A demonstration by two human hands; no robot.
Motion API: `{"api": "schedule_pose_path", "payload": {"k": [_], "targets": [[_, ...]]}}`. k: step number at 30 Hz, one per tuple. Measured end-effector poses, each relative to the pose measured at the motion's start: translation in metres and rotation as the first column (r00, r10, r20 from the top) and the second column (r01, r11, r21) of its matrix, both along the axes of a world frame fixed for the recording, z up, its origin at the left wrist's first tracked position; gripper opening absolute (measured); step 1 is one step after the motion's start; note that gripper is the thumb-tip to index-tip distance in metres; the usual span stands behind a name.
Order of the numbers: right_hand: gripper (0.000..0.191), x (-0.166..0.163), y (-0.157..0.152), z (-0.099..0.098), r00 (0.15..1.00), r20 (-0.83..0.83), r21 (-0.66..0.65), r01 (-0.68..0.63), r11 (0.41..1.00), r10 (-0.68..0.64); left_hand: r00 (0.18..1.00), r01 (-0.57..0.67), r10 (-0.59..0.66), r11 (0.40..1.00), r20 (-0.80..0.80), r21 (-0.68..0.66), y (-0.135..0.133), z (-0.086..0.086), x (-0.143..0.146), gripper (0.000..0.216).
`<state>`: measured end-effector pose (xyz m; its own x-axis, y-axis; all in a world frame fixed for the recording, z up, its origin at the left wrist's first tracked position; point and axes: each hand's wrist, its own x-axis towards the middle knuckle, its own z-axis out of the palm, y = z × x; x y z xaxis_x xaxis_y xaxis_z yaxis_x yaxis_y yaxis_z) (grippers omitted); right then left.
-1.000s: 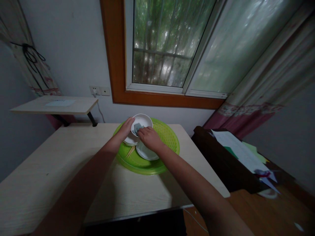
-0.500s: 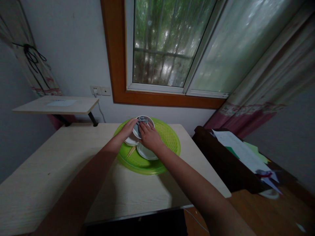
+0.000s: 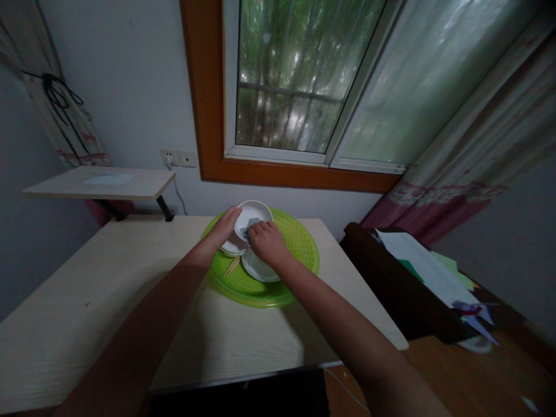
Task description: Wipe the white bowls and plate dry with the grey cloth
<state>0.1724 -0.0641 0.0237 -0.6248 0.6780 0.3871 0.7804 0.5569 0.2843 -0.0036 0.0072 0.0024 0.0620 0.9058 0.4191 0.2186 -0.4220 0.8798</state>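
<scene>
My left hand (image 3: 226,225) grips the near-left rim of a white bowl (image 3: 257,211), which is tilted up over a round green tray (image 3: 299,240) on the pale wooden table (image 3: 130,289). Inside the bowl, my right hand (image 3: 269,242) presses a small grey cloth (image 3: 248,226) with closed fingers. Below the tilted bowl lie another white dish (image 3: 231,249) and a white plate (image 3: 259,269) in the tray. A pair of wooden chopsticks (image 3: 231,267) lies in the tray at its left.
A small wooden shelf (image 3: 102,183) juts from the wall at the left, with a wall socket (image 3: 178,158) beside it. A dark cabinet (image 3: 403,289) with papers (image 3: 428,269) stands to the right of the table. A window and curtains are behind.
My right hand with the cloth has shifted back and forth inside the bowl; the bowl's tilt changed slightly. My left hand has stayed on the rim.
</scene>
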Motion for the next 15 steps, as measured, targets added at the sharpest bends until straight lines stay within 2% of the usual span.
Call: {"api": "schedule_pose_path", "payload": {"k": [3,6,11,15], "targets": [[0.019,0.003,0.003,-0.003,0.998,0.012,-0.018,-0.066,0.998,0.067,1.000,-0.026,0.026,1.000,0.016,-0.001,0.000,0.000,-0.001,0.039],[0.021,0.005,0.009,-0.009,0.989,-0.046,-0.049,-0.140,0.989,0.137,0.999,-0.039,0.040,0.999,0.012,-0.025,-0.003,0.002,-0.002,0.040],[0.043,0.005,0.018,-0.023,0.938,-0.226,-0.077,-0.285,0.956,0.261,1.000,-0.029,0.029,0.999,-0.002,-0.024,-0.007,0.001,-0.003,0.040],[0.051,0.005,0.020,-0.028,0.915,-0.287,-0.083,-0.320,0.944,0.285,0.999,-0.033,0.033,0.999,0.006,-0.011,-0.004,0.000,-0.002,0.038]]}}
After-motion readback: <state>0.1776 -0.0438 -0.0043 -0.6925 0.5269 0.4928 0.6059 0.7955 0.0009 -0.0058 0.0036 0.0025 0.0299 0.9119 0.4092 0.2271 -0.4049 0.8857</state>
